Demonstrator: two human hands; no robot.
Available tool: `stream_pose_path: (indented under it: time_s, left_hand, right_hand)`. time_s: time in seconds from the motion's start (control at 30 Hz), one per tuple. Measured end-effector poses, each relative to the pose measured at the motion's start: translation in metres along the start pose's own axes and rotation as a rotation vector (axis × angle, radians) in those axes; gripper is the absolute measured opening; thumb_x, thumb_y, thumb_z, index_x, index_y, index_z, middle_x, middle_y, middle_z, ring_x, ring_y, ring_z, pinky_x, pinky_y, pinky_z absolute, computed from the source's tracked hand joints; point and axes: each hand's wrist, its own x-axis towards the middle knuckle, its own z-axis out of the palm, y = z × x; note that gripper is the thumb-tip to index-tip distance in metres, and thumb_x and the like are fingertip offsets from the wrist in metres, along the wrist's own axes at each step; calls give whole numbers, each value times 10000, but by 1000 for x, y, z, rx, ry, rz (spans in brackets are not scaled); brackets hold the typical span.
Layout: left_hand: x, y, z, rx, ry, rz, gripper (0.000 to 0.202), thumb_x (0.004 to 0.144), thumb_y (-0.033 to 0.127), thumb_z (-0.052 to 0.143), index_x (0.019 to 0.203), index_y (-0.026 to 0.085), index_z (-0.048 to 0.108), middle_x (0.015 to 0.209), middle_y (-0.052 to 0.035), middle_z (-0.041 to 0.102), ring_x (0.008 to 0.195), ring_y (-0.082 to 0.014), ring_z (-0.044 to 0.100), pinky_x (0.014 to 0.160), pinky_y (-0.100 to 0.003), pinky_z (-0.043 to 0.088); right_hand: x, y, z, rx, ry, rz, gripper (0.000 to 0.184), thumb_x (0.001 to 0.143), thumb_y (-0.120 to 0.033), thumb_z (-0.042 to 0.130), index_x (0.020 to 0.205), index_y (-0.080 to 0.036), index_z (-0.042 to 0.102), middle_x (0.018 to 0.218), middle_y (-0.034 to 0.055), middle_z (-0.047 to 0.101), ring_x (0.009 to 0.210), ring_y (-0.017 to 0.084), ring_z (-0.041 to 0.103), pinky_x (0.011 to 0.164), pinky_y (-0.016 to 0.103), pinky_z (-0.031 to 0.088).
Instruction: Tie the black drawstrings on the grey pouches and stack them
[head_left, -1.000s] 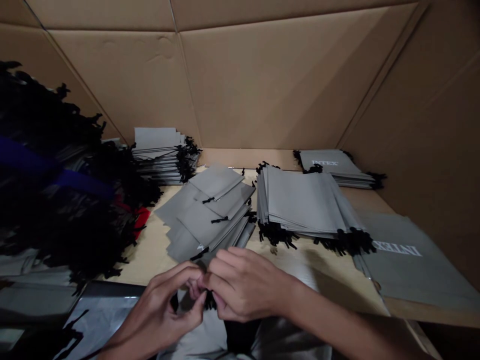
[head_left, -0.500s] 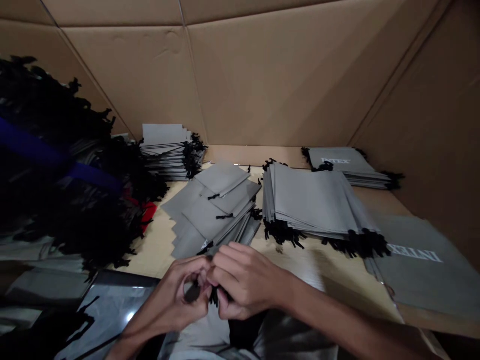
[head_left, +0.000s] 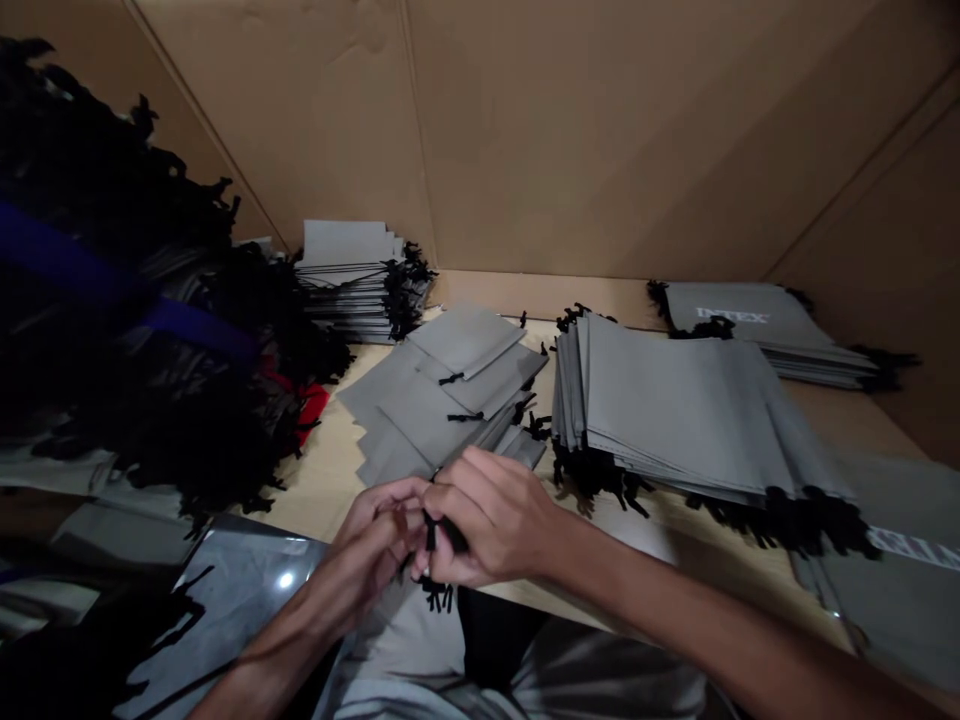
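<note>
My left hand [head_left: 384, 532] and my right hand [head_left: 491, 515] meet above my lap, at the table's near edge. Both are closed on a small bunch of black cord [head_left: 440, 597], whose short ends dangle below the fingers. Part of the bunch is hidden inside the grip. Just beyond my hands lies a fanned pile of grey drawstring pouches [head_left: 420, 400] with black cord ends. To its right is a thicker stack of larger grey pouches [head_left: 675, 410], black cords hanging along its front edge.
At the left rises a tall heap of black cords [head_left: 217, 430] with a blue strap [head_left: 199, 330]. A neat pouch stack [head_left: 345, 243] stands at the back, and printed grey bags [head_left: 750, 312] at the back right. Cardboard walls [head_left: 570, 140] enclose the table [head_left: 315, 490].
The view has tilted down and shifted left, so the stacks appear farther right. My left fingers have closed in toward the right hand, and more black cord shows between them.
</note>
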Motion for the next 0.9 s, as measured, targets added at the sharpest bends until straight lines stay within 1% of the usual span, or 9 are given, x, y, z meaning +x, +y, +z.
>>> stream_pose_path:
  time_s: [0.1, 0.2, 0.33, 0.4, 0.47, 0.57, 0.7, 0.8, 0.9]
  left_hand:
    - [1, 0, 8, -71, 78, -15, 295, 798, 463, 795, 832, 182, 711, 699, 13, 623, 547, -107, 540, 532, -206, 479]
    - [-1, -1, 12, -75, 135, -13, 242, 841, 426, 737, 871, 188, 707, 759, -5, 638, 627, -122, 587, 590, -201, 510]
    - [-3, -2, 4, 6, 111, 39, 271, 890, 451, 705, 921, 181, 704, 763, -4, 637, 619, -125, 574, 587, -213, 503]
    - [-4, 0, -5, 91, 64, 91, 256, 881, 433, 747, 903, 185, 684, 687, 21, 616, 587, -122, 544, 563, -209, 467]
    - [-7, 3, -13, 195, 41, 159, 203, 852, 338, 798, 875, 203, 648, 637, 56, 581, 573, -113, 511, 554, -197, 428]
    - [-12, 7, -21, 354, 58, 276, 172, 816, 170, 805, 871, 219, 649, 729, 60, 596, 647, -113, 524, 603, -187, 424]
    - [-18, 5, -28, 533, 75, 376, 165, 864, 88, 752, 933, 232, 712, 907, 17, 670, 786, -142, 601, 698, -199, 464]
    - [-23, 0, -36, 599, 149, 493, 128, 978, 147, 668, 943, 258, 615, 921, 18, 617, 809, -157, 604, 719, -217, 485]
    - [-27, -2, -43, 646, 189, 615, 233, 1033, 171, 600, 843, 261, 500, 870, 27, 543, 787, -158, 574, 711, -224, 476]
  right_hand:
    - [1, -1, 5, 0, 32, 53, 159, 809, -179, 581, 965, -205, 599, 769, 33, 595, 698, 219, 492, 552, 371, 409]
    - [0, -2, 8, 19, 41, 85, 173, 835, -173, 567, 1004, -207, 586, 785, 33, 592, 708, 224, 513, 574, 375, 425]
    - [-2, 2, 2, 74, -13, 66, 219, 886, -146, 554, 1096, -202, 573, 852, 41, 638, 757, 222, 570, 631, 363, 464]
    - [-2, 7, -5, 92, -59, 22, 235, 930, -167, 565, 1165, -181, 580, 937, 68, 690, 830, 231, 601, 701, 371, 499]
    - [-2, 12, -11, 80, -131, 1, 278, 995, -235, 573, 1257, -147, 595, 1067, 108, 731, 946, 254, 616, 809, 405, 520]
    - [-3, 18, -13, 60, -261, -18, 321, 1088, -344, 585, 1330, -136, 624, 1225, 116, 754, 1100, 275, 608, 953, 443, 492]
    - [-6, 17, -5, 55, -258, -24, 178, 1112, -292, 631, 1223, -168, 694, 1106, 58, 801, 1104, 244, 628, 1000, 414, 453]
    - [-9, 15, -2, 58, -269, 11, 140, 1110, -262, 637, 1202, -192, 717, 1067, 43, 808, 1062, 221, 640, 966, 385, 462]
    - [-10, 14, -3, 48, -298, 45, 159, 1121, -279, 617, 1215, -205, 722, 1073, 50, 812, 1051, 220, 642, 941, 376, 468]
